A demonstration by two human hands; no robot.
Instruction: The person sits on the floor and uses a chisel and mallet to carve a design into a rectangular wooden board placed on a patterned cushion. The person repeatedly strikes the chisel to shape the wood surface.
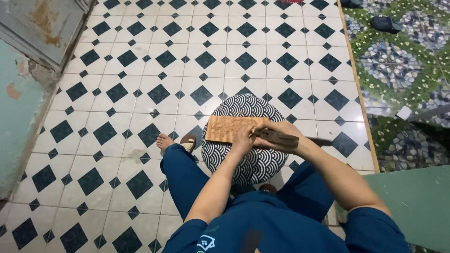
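Note:
A rectangular wooden board (pixel 227 127) with carved patterns lies on a round black-and-white wave-patterned cushion (pixel 243 161) on the tiled floor. My left hand (pixel 243 139) rests at the board's right end, fingers curled as if pinching a small tool that I cannot make out. My right hand (pixel 276 133) grips a dark wooden mallet-like tool (pixel 290 138) held level just right of the board. My legs in blue trousers flank the cushion, and my bare left foot (pixel 165 140) rests in a sandal.
Black-and-white diamond floor tiles (pixel 140 70) spread all around. A green patterned mat (pixel 403 70) with dark slippers (pixel 385 23) lies at right. A teal wall (pixel 18 107) and worn door stand at left. A green surface (pixel 417 201) is at lower right.

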